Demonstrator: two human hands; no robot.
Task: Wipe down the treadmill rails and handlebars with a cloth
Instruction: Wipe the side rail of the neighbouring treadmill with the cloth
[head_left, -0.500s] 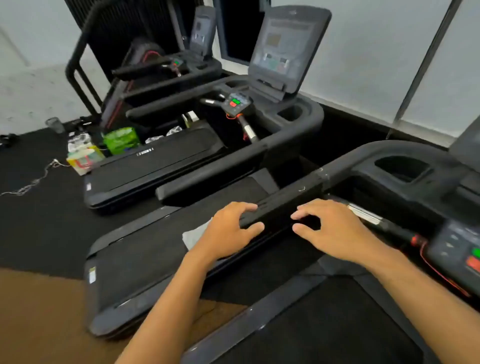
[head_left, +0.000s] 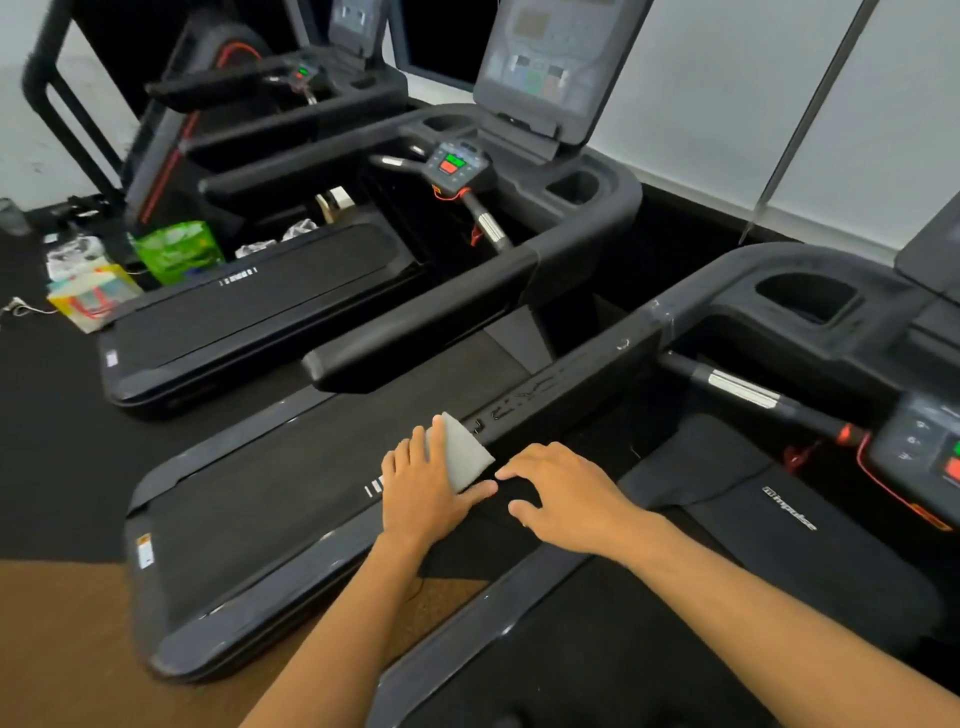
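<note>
Head view: the person is leaning over the left side of the nearest treadmill, and both hands are lying on its side rail.
Floor at far left: a green bag (head_left: 176, 252) and a yellow bag (head_left: 91, 299) are sitting beside the neighbouring treadmill (head_left: 270, 306), well apart from the work.
Left hand (head_left: 428, 491): it is lying flat on the cloth, fingers (head_left: 415, 452) straight and close together, thumb stretched to the right. I think it is pressing down so that the cloth is rubbing and not slipping.
Cloth (head_left: 465, 449): the grey cloth is lying on the near end of the rail, under the left fingers, with one corner sticking out past the fingertips.
Right hand (head_left: 569, 496): it is resting just beside the left one, fingers apart and a little bent, tips touching the rail, holding nothing. Probably it is steadying the body.
Rail (head_left: 582, 364): the black rail is running up to the right, and most of it is lying beyond the cloth, so much wiping seems to be remaining.
Handlebar (head_left: 743, 391): the bar with the silver grip is standing untouched at the right.
</note>
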